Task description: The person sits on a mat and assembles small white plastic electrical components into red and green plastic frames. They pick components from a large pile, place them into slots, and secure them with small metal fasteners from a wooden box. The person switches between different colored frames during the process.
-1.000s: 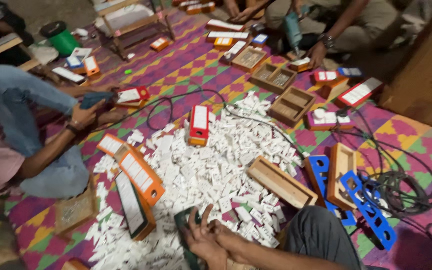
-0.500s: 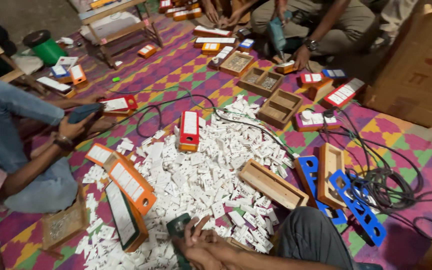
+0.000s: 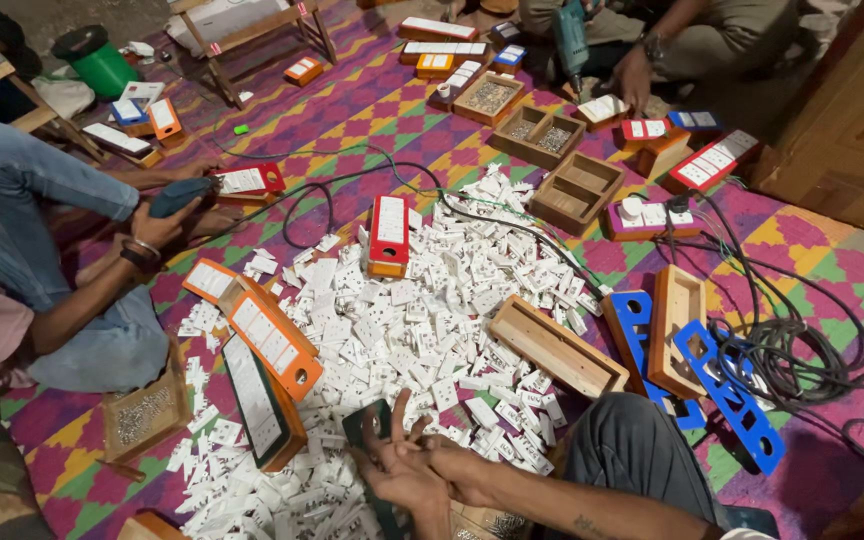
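Two hands meet at my lap: my left hand (image 3: 404, 478) and right hand (image 3: 452, 470) both grip a dark green plate (image 3: 370, 428) at the white socket pile (image 3: 402, 330), apparently mid-fitting; next needs a socket.

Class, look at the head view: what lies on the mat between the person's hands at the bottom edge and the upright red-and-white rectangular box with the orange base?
In the head view, a heap of small white plastic pieces fills the stretch between the hands and the upright red-and-white box.

Glossy white plastic sockets (image 3: 422, 330) on a woven cloth mat (image 3: 352, 100); bare wooden boxes (image 3: 557, 347).
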